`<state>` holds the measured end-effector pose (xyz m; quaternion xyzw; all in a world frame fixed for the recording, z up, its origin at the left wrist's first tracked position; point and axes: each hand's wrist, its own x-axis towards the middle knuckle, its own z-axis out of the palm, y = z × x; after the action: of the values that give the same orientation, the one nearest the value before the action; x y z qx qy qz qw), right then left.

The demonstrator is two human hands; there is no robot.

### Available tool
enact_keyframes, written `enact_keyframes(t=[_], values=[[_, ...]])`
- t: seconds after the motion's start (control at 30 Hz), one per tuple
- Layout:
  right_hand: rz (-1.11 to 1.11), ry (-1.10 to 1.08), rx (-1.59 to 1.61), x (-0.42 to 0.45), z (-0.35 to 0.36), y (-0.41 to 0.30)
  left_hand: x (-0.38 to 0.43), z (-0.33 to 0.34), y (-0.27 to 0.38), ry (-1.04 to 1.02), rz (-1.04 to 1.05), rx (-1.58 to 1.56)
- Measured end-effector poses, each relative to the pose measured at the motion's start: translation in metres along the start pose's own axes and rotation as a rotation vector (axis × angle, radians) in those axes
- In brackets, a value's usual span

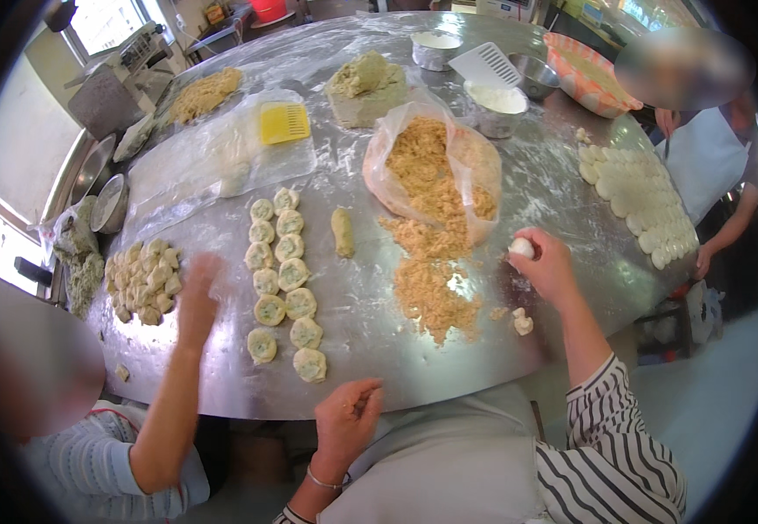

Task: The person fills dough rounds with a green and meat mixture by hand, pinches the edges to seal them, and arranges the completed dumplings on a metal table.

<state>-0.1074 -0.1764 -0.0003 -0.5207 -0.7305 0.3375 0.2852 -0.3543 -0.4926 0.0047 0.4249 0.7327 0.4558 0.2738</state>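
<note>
My right hand (546, 262) holds a small white dough ball (521, 247) between thumb and fingers over the metal table (352, 327). At the table's near edge is my left hand (350, 416), its fingers curled; whether anything lies inside them cannot be told. Orange-brown crumbly filling (431, 288) spills from a clear plastic bag (385, 137) towards me. Small dough scraps (522, 321) lie below my right hand. Left of the filling stand two rows of round dough pieces with greenish centres (292, 274), beside a short dough roll (343, 233).
A co-worker's blurred hand (199, 301) moves beside a pile of dough pieces (143, 281) on the left. Another person stands at the right, near rows of flattened white dough (640, 203). Farther back are a yellow scraper (284, 123), a dough block (366, 92) and a flour bowl (496, 105).
</note>
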Motion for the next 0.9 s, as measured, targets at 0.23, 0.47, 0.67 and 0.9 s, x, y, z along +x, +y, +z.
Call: enact_keyframes(t=[0.23, 0.47, 0.67, 0.9], values=[[-0.146, 0.144, -0.357, -0.008, -0.009, 0.000, 0.009, -0.009, 0.000, 0.019, 0.039, -0.007], [-0.116, 0.213, -0.365, 0.002, -0.020, 0.017, 0.010, -0.010, -0.001, 0.018, 0.040, -0.023], [-0.391, 0.344, -0.811, 0.002, -0.019, -0.007, 0.013, -0.016, 0.006, 0.020, 0.034, -0.018], [-0.555, -0.221, -0.371, 0.003, 0.121, -0.128, 0.014, -0.019, 0.003, 0.020, -0.008, -0.053]])
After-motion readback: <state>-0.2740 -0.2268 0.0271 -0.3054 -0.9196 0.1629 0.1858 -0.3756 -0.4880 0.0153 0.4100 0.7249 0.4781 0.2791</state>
